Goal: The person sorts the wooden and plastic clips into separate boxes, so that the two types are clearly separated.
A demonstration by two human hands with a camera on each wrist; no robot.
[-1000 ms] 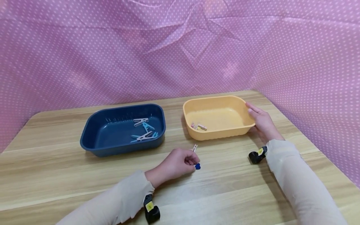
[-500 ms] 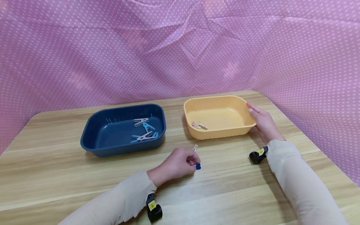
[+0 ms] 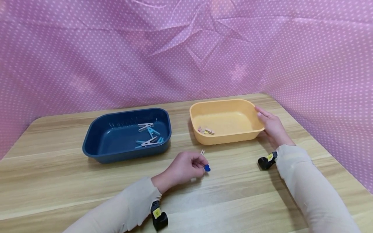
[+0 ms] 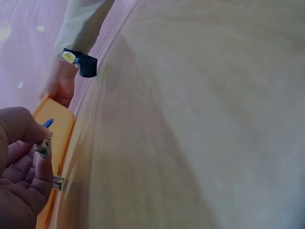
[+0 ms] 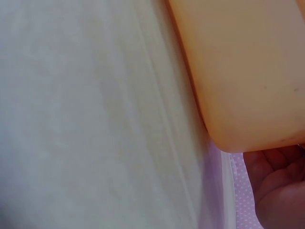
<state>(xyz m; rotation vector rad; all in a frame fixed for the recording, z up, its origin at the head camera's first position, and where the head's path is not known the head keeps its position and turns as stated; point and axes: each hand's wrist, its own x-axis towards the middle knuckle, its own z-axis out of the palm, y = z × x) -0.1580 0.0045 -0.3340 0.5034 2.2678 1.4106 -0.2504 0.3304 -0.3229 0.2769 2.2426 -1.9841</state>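
Observation:
My left hand [image 3: 187, 168] pinches a small wooden clothespin [image 4: 44, 147] between thumb and forefinger. The clothespin carries a blue heart [image 3: 207, 168], which sticks out past the fingertips, just above the table. Another small wooden clothespin [image 3: 202, 152] lies on the table beyond the knuckles, partly hidden by the hand. My right hand [image 3: 272, 127] holds the right end of the yellow basin [image 3: 230, 139], thumb at the rim and fingers along the outer wall. Inside the basin, at its near left corner, lie several small wooden clothespins [image 3: 209, 131].
A dark blue basin [image 3: 113, 157] stands left of the yellow one. Several larger clothespins [image 3: 150, 141], light blue and pale pink, lie in its right part. The wooden table [image 3: 233, 200] is backed by a pink dotted cloth [image 3: 175, 64].
The left hand has lifted slightly, and the clothespin with the blue heart has shifted a little up and to the right. The right hand and both basins stay nearly as they were.

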